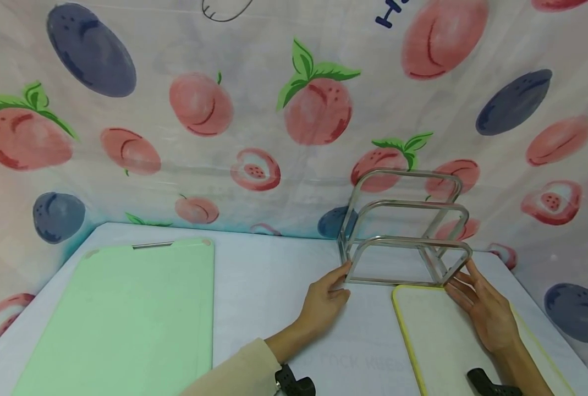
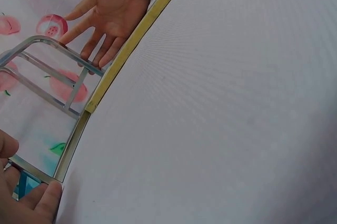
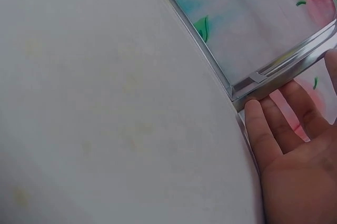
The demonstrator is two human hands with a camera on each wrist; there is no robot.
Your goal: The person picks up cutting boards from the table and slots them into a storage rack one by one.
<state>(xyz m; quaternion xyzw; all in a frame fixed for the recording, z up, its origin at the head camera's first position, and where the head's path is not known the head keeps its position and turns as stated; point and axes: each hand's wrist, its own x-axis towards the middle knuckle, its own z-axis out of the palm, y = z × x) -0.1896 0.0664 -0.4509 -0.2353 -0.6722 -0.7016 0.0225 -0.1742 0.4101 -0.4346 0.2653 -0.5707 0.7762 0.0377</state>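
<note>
A silver metal rack with three arched loops (image 1: 417, 241) stands at the right rear of the white table. My left hand (image 1: 322, 300) pinches its lower front left corner; in the left wrist view the left fingers (image 2: 48, 200) and thumb lie about the end of a bar. At the opposite corner my right hand (image 1: 487, 311) touches the rack with extended fingers, the palm turned inward. The right wrist view has these fingertips against the underside of a rack bar (image 3: 287, 79). Below the right hand lies a white cutting board with a yellow rim (image 1: 437, 330), its far edge by the rack's base.
A pale green cutting board (image 1: 140, 308) with a metal strip at its far edge lies flat on the left. Behind the table (image 1: 269, 275) hangs a fruit-patterned cloth (image 1: 254, 71), close to the rack's back.
</note>
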